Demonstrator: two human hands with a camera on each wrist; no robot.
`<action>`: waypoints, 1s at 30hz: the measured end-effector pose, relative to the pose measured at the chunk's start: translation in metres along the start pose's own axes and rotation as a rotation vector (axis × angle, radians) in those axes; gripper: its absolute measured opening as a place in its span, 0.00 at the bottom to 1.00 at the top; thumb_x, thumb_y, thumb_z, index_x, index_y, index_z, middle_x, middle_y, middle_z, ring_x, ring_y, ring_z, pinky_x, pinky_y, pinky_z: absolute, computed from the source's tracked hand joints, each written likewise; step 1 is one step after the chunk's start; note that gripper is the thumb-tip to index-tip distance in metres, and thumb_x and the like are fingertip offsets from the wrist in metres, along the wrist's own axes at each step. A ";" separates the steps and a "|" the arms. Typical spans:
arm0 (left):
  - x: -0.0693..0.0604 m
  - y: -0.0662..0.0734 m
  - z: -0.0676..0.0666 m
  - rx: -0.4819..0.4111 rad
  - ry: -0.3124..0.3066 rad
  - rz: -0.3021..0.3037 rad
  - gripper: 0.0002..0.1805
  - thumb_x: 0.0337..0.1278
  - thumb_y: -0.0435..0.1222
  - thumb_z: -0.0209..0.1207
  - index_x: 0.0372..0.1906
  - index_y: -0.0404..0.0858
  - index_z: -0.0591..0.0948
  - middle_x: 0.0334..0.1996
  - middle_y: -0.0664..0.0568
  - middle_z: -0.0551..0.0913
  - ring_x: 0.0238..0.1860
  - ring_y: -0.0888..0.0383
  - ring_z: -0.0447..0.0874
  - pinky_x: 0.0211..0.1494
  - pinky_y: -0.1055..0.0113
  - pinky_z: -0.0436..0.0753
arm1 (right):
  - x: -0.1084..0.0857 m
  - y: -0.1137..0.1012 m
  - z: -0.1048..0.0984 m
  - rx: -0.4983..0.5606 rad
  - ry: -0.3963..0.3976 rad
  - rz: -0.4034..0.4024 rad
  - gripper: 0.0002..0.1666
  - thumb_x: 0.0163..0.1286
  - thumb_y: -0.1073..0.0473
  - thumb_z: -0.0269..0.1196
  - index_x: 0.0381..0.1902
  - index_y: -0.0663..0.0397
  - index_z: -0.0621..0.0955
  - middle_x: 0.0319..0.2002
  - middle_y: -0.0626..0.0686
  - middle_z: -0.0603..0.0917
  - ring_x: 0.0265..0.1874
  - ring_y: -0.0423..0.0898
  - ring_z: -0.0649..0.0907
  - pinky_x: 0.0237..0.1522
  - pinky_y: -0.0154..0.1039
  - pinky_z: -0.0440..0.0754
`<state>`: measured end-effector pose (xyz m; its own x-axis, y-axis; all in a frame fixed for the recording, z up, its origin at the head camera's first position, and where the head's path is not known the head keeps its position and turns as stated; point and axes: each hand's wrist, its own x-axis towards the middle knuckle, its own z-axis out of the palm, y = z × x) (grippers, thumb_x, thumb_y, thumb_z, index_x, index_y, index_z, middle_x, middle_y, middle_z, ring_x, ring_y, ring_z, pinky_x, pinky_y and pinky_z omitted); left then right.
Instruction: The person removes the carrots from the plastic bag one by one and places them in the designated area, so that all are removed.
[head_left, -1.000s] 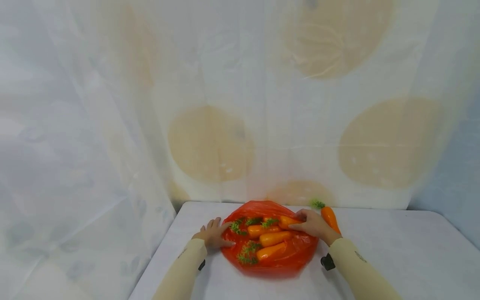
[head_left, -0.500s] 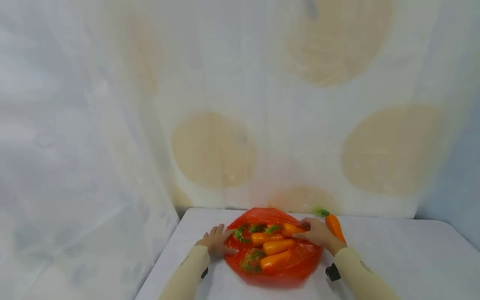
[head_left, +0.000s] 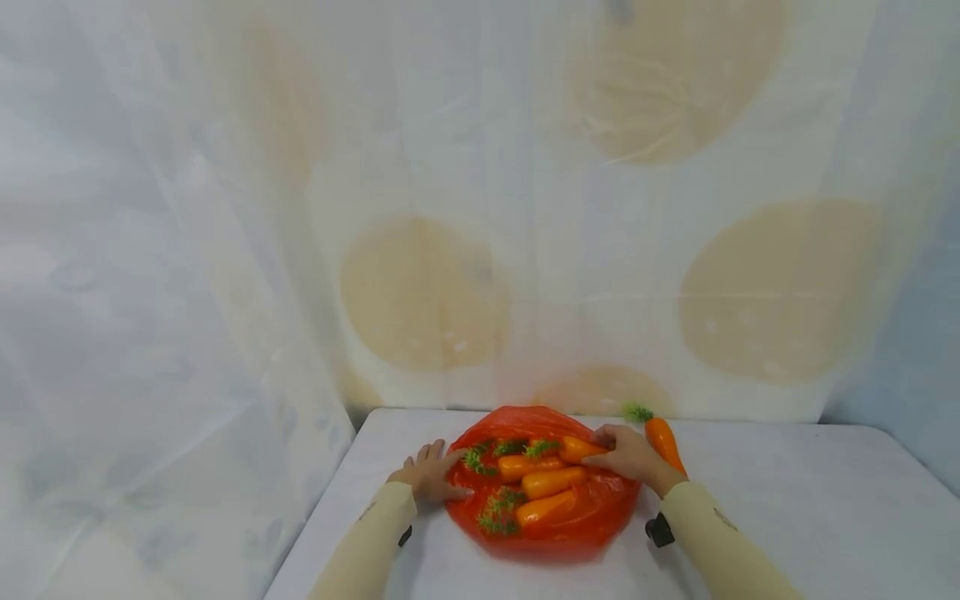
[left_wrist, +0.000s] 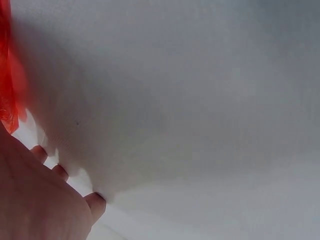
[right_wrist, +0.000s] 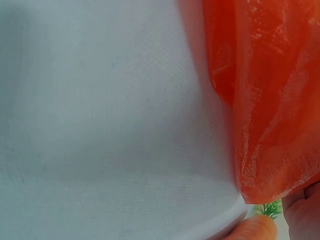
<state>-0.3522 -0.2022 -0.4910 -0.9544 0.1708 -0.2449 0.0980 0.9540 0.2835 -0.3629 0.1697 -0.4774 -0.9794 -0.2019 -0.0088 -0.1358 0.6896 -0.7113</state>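
One open red plastic bag (head_left: 540, 547) held tapered orange carrots (head_left: 555, 482), leafy ends leftward. At its left edge the left hand (head_left: 429, 473) touched, fingers spread; at its right lay the right hand (head_left: 630, 455), grip indeterminable. Right of the bag, beside that nearer hand, one loose green-topped carrot (head_left: 663, 442) slanted, leafy end farthest.

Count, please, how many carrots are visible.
6 carrots: four clear in the red bag, one barely showing there behind leaves, one on the table by the right hand. More may be hidden.

Both wrist views look dim, with soft-edged shadows.
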 end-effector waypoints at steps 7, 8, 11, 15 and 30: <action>0.002 -0.002 0.002 -0.023 0.012 -0.004 0.47 0.46 0.65 0.65 0.73 0.57 0.65 0.77 0.42 0.54 0.76 0.38 0.49 0.74 0.31 0.51 | 0.001 0.001 0.000 0.002 -0.012 0.001 0.25 0.57 0.47 0.74 0.47 0.55 0.82 0.44 0.50 0.85 0.42 0.46 0.80 0.55 0.52 0.82; 0.001 -0.002 0.002 -0.022 0.010 -0.004 0.47 0.47 0.65 0.64 0.73 0.58 0.65 0.77 0.43 0.54 0.77 0.38 0.48 0.74 0.31 0.51 | 0.001 0.001 0.000 0.002 -0.014 0.000 0.25 0.57 0.47 0.74 0.47 0.55 0.82 0.44 0.50 0.85 0.42 0.46 0.80 0.55 0.52 0.82; -0.005 0.000 -0.001 -0.004 0.009 0.002 0.46 0.47 0.65 0.64 0.73 0.58 0.65 0.77 0.43 0.54 0.76 0.38 0.50 0.73 0.32 0.54 | 0.002 0.001 0.001 0.005 -0.013 0.008 0.25 0.58 0.47 0.74 0.48 0.55 0.82 0.45 0.50 0.85 0.44 0.46 0.80 0.55 0.53 0.81; -0.005 0.000 -0.004 0.028 0.024 0.011 0.45 0.47 0.66 0.63 0.73 0.59 0.65 0.77 0.43 0.55 0.76 0.38 0.51 0.72 0.32 0.57 | 0.004 -0.001 0.001 0.007 -0.007 0.015 0.25 0.58 0.47 0.74 0.48 0.54 0.82 0.46 0.51 0.85 0.45 0.47 0.80 0.57 0.53 0.81; -0.003 -0.003 -0.004 0.029 0.006 -0.028 0.47 0.45 0.68 0.64 0.73 0.61 0.65 0.77 0.44 0.54 0.76 0.38 0.51 0.70 0.29 0.59 | 0.001 -0.006 0.006 -0.003 -0.066 0.002 0.27 0.58 0.47 0.73 0.51 0.54 0.82 0.50 0.52 0.84 0.50 0.50 0.80 0.61 0.56 0.77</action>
<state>-0.3508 -0.2064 -0.4873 -0.9585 0.1427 -0.2468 0.0794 0.9650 0.2499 -0.3626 0.1617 -0.4773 -0.9676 -0.2459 -0.0573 -0.1339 0.6922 -0.7091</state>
